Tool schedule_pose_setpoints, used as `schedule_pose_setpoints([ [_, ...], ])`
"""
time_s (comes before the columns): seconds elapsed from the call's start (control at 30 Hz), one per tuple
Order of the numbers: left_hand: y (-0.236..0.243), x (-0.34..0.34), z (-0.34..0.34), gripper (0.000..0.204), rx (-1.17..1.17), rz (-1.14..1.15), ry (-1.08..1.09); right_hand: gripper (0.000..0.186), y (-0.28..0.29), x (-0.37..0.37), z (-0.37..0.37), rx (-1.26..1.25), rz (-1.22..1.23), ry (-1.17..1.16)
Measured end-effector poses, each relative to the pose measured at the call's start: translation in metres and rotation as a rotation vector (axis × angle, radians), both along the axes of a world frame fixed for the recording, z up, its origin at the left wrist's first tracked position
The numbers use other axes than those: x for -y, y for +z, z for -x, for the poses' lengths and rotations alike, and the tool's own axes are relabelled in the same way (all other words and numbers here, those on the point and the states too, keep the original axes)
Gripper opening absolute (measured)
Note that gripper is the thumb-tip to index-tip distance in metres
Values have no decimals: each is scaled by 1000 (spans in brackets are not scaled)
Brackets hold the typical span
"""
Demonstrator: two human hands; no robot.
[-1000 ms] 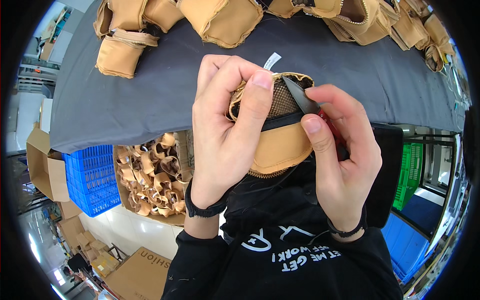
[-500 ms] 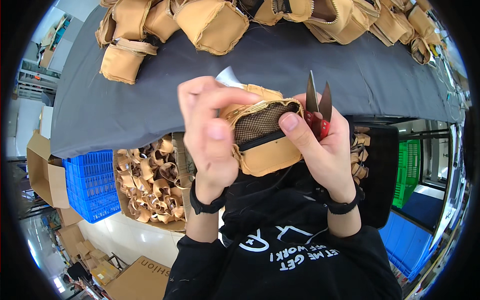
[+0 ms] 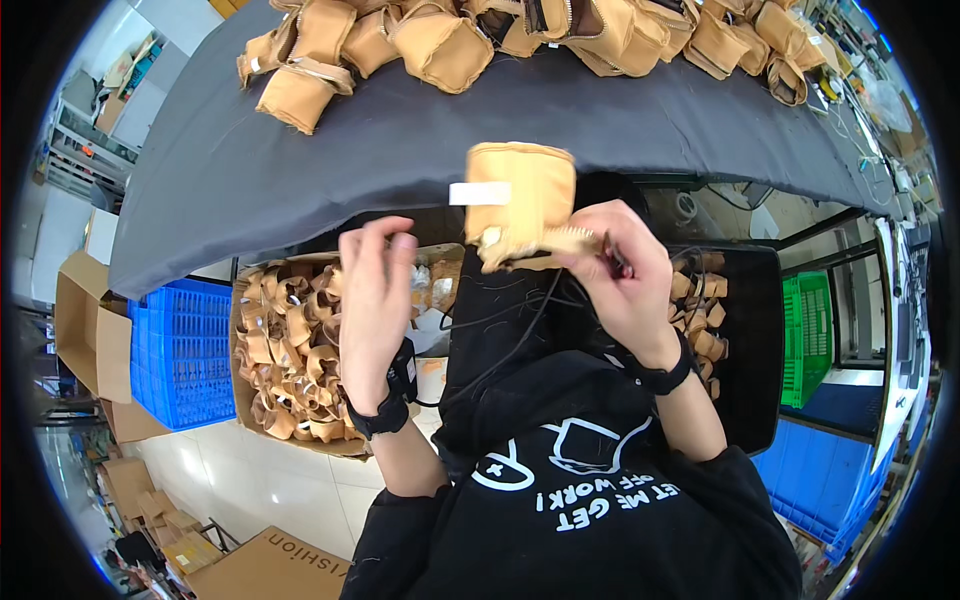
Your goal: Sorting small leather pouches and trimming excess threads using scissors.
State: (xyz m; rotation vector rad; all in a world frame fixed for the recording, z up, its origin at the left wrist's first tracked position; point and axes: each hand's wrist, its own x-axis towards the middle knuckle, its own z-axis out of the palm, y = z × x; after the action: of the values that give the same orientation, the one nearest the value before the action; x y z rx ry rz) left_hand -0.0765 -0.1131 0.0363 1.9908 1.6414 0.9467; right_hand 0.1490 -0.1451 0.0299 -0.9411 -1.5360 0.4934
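A small tan zippered pouch (image 3: 535,190) hangs in front of me, held at its zipper edge by my right hand (image 3: 630,285). A white tag (image 3: 480,194) sticks out from the pouch's left side. Dark and red bits of the scissors (image 3: 622,268) show among my right fingers; the rest of them is hidden. To the left, my left hand (image 3: 375,300) is apart from the pouch, its fingers extended and nothing in them. It is over the right side of a cardboard box (image 3: 350,450) filled with tan pieces.
Many tan pouches (image 3: 440,50) lie along the far side of the dark cloth-covered table (image 3: 400,130). A black bin (image 3: 750,350) with more tan pieces stands at my right. Blue crates (image 3: 185,350) are on the left, a green crate (image 3: 805,335) on the right.
My left hand has let go of the pouch and moved left and down. My right hand has turned the pouch over, its tag now showing, and the scissor blades no longer point up.
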Motion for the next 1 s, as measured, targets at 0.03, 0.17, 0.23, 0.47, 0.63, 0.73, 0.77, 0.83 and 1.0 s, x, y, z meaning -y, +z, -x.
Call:
schedule_pose_setpoints([
  [0.03, 1, 5, -1, 26, -18, 63, -34, 18, -1, 3, 0, -54, 85, -26],
  [0.17, 9, 15, -5, 26, -32, 77, -130, 20, 12, 16, 0, -540, 264, -5],
  [0.23, 7, 14, -7, 22, 27, 113, -212, 24, 9, 20, -14, -587, 369, -163],
  [0.47, -10, -2, 2, 11, 422, 49, -177, 17, 10, 100, -149, -518, 267, -811],
  [0.63, -21, -15, -10, 6, 766, 66, -185, 18, -17, 163, -207, 19, 584, -1042],
  [0.73, -7, -33, -17, 7, 714, -38, -201, 24, -56, 175, -228, 62, 825, -1038],
  [0.77, 3, -40, -20, 7, 768, -38, -200, 26, -86, 184, -247, 93, 883, -1056],
  [0.83, 28, -54, -29, 4, 729, -34, -195, 23, -100, 186, -249, 475, 1216, -1157],
  [1.0, 67, -110, -53, 39, 75, -213, -75, 22, -91, 146, -236, 228, 927, -1191],
])
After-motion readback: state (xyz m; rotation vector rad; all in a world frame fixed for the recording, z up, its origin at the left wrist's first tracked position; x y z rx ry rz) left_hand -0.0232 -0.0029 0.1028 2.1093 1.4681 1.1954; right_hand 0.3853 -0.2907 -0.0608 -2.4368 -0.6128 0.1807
